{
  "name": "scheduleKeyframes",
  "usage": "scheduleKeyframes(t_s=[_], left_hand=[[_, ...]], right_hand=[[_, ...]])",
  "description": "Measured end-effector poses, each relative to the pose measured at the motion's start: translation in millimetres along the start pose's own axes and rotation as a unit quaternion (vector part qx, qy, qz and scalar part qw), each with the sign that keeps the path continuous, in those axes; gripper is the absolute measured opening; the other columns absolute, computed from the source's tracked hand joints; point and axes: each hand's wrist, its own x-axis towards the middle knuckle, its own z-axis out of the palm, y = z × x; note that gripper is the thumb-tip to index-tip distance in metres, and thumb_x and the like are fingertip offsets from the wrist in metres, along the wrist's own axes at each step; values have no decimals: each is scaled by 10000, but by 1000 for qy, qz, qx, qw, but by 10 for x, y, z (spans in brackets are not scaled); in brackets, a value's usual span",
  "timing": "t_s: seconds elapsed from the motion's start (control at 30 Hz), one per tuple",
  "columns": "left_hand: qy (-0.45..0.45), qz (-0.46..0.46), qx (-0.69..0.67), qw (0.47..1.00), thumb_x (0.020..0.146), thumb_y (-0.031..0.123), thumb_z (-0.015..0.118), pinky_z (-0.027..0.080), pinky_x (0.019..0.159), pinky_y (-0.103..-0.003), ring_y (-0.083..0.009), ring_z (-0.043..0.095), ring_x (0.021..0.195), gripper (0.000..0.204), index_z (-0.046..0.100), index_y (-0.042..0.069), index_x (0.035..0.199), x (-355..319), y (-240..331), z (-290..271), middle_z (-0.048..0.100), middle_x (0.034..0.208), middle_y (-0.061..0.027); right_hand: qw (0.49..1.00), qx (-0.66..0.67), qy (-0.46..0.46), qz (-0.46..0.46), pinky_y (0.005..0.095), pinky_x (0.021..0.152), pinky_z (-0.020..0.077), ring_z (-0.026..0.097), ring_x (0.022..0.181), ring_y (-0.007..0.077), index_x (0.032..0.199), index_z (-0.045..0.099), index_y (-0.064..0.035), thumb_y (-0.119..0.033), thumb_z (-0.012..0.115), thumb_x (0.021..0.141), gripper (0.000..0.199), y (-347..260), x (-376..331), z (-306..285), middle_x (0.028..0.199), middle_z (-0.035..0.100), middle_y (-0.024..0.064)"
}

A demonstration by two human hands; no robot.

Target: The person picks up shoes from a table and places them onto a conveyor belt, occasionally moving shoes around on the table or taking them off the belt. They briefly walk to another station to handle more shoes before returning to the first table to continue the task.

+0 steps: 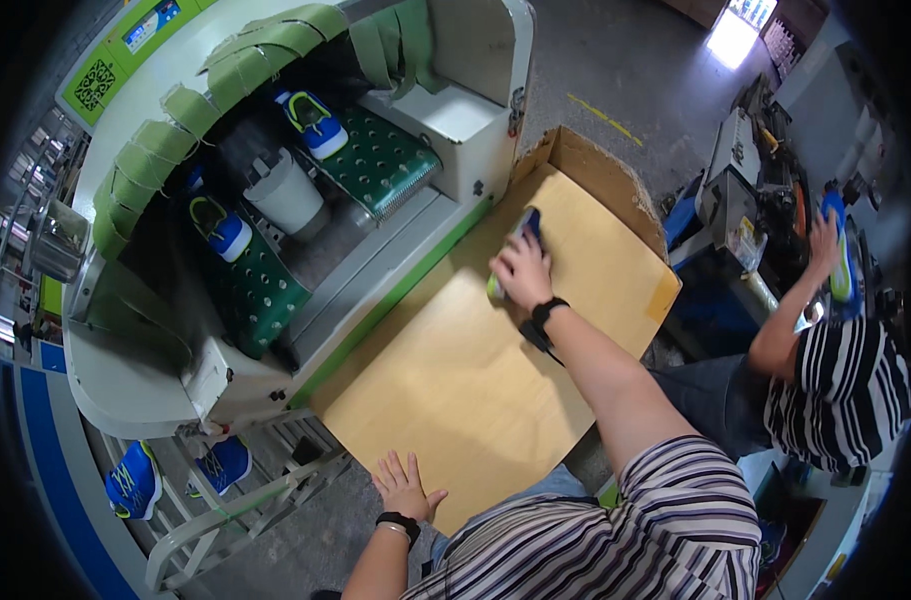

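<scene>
**Gripped shoe (pixel 532 220) on the counter (pixel 445 400)**

We found the right hand (pixel 523 265) clamped over the gripped shoe, which lay beneath it, largely hidden by palm and fingers. The left hand (pixel 403 490) was spread, fingers apart, palm down at the counter's near edge, holding nothing. Beyond and left of the right hand, a blue-and-white shoe (pixel 320 130) sat on a perforated green belt (pixel 390 165). We judged the step to be positioning the gripped shoe; the next move called for a secure hold, clear of the cardboard wall (pixel 615 190) past the right hand.
</scene>
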Motion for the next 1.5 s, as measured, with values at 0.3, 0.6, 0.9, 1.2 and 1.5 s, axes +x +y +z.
scheduleKeyframes(t_s=[0.3,0.6,0.9,1.2,1.5], left_hand=[[21,24,10,999,783,715,599,16,1114,-689,-536,-88,1445,1167,38,50,1560,55,-96,101,-82,1575,-335],[80,66,73,992,783,742,565,103,1118,-679,-516,-13,1460,1162,8,92,1569,132,-101,158,-52,1594,-299],[117,15,109,987,797,797,494,123,1107,-697,-480,-58,1471,1165,-120,166,1560,478,-401,199,-129,1608,-233],[122,9,158,980,816,844,374,112,1124,-672,-498,-24,1468,1077,-117,242,1562,655,-322,203,-127,1607,-238],[272,59,253,927,856,780,398,146,1169,-571,-510,248,1409,974,192,136,1558,1082,-557,255,238,1527,-343]], right_hand=[[968,221,5,123,460,1127,318,344,1367,424,1439,335,-1,-290,827,678,951,-400,-1666,-133,1455,348,290],[984,169,31,-56,451,1029,433,537,1167,396,1331,522,-43,-19,690,710,644,-1279,-1995,50,1303,543,243],[994,-34,-92,55,479,1025,420,391,1350,344,1403,496,-176,-161,625,788,628,-824,-4174,184,1520,361,158],[749,-39,-281,599,430,841,523,682,984,349,980,745,-33,-224,569,816,307,-165,-8212,301,1025,705,220],[704,28,-216,676,428,886,522,665,1057,315,1089,733,-98,-331,546,843,387,-534,-9175,169,1115,696,183]])
